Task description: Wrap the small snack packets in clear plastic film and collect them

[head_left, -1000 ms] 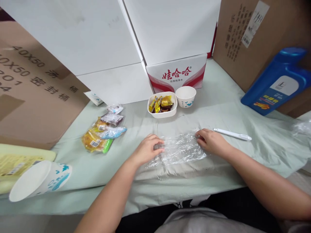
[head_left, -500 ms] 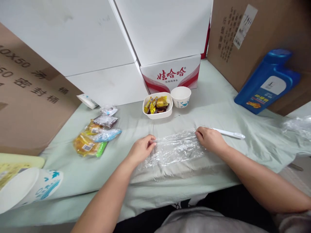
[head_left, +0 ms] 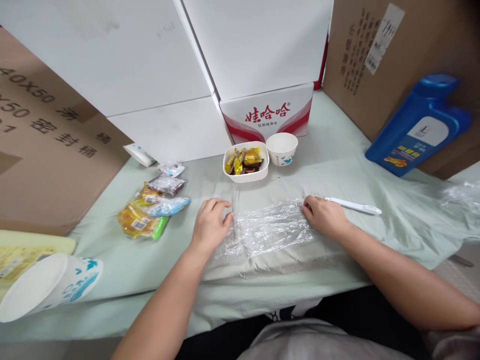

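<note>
A sheet of clear plastic film (head_left: 273, 227), crinkled and shiny, lies spread on the cloth in front of me. My left hand (head_left: 212, 225) is at its left edge, thumb and forefinger apart with a gap between them. At the right end, my right hand (head_left: 324, 215) has its fingers closed on the film's upper corner. A white plastic-handled tool (head_left: 356, 205) sticks out from beyond the right hand, its near end hidden. Behind the film stand a white bowl (head_left: 245, 179) with yellow and brown wrapped snacks and a white paper cup (head_left: 282, 150).
Packaged snacks (head_left: 144, 215) lie to the left. A paper cup (head_left: 82, 287) lies on its side at the near left, by a yellow package (head_left: 33, 245). A blue bottle (head_left: 416, 130) leans against a cardboard box (head_left: 352, 55) at right. White boxes (head_left: 258, 45) stand behind.
My left hand has loosened its pinch on the film and moved slightly left and up, thumb and fingers parting. My right hand stays at its corner. The view has shifted slightly.
</note>
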A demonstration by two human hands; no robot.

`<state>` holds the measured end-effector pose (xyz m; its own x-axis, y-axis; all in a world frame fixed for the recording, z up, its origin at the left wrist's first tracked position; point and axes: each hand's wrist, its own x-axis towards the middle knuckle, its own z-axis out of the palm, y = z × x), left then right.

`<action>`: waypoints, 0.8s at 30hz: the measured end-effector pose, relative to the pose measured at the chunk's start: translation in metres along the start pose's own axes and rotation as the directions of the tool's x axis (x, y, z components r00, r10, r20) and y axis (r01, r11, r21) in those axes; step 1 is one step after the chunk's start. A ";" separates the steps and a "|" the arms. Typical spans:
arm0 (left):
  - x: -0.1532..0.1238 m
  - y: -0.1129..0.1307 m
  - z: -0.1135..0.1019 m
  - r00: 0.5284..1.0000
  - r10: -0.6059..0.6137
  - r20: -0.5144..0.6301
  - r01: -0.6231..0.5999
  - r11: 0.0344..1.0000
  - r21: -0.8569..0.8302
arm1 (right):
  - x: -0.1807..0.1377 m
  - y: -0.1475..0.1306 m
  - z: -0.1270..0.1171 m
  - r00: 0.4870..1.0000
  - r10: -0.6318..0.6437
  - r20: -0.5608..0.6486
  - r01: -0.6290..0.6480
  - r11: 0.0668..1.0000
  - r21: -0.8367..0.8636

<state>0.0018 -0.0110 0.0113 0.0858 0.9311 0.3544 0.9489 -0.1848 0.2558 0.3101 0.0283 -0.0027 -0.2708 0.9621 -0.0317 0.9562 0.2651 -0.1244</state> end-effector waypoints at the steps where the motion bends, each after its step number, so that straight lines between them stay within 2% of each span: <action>1: -0.001 0.002 -0.001 0.998 0.068 -0.002 -0.068 0.996 -0.056 | 0.000 0.001 0.000 1.000 -0.003 0.003 0.003 1.000 0.014; 3: -0.003 0.008 -0.002 0.965 0.237 0.115 -0.210 0.955 -0.208 | -0.001 0.003 -0.002 1.000 -0.002 -0.015 0.003 0.999 0.042; 5: -0.005 0.015 0.000 0.887 0.371 0.274 -0.282 0.907 -0.314 | -0.003 0.004 -0.006 0.994 -0.022 -0.108 0.028 0.998 0.053; 7: -0.006 0.021 0.004 0.837 0.400 0.373 -0.284 0.901 -0.329 | -0.007 0.002 -0.009 0.964 -0.117 -0.239 0.133 0.990 0.054; 9: -0.005 0.024 0.006 0.828 0.380 0.413 -0.265 0.913 -0.309 | -0.013 -0.004 -0.012 0.909 -0.299 -0.290 0.334 0.939 0.079; 11: -0.005 0.025 0.007 0.826 0.369 0.427 -0.255 0.919 -0.300 | -0.021 -0.014 -0.014 0.840 -0.498 -0.216 0.532 0.834 0.147; 13: -0.005 0.023 0.006 0.827 0.362 0.430 -0.251 0.922 -0.294 | -0.028 -0.022 -0.018 0.756 -0.651 -0.063 0.646 0.729 0.225; 15: -0.004 0.020 0.005 0.828 0.354 0.435 -0.245 0.926 -0.288 | -0.035 -0.026 -0.024 0.685 -0.719 0.116 0.668 0.683 0.295; 18: -0.003 0.016 0.002 0.815 0.340 0.468 -0.234 0.934 -0.270 | -0.041 -0.021 -0.036 0.598 -0.735 0.320 0.613 0.677 0.409; 20: -0.004 0.014 0.000 0.800 0.329 0.502 -0.229 0.941 -0.251 | -0.041 -0.015 -0.042 0.588 -0.730 0.349 0.574 0.680 0.456; 24: -0.011 0.014 -0.002 0.756 0.280 0.592 -0.214 0.960 -0.181 | -0.036 -0.009 -0.043 0.677 -0.673 0.299 0.551 0.732 0.400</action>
<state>0.0132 -0.0242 0.0124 0.5102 0.8382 -0.1926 0.8376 -0.4334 0.3327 0.3162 -0.0064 0.0426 -0.8599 0.4535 -0.2344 0.5064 0.6991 -0.5049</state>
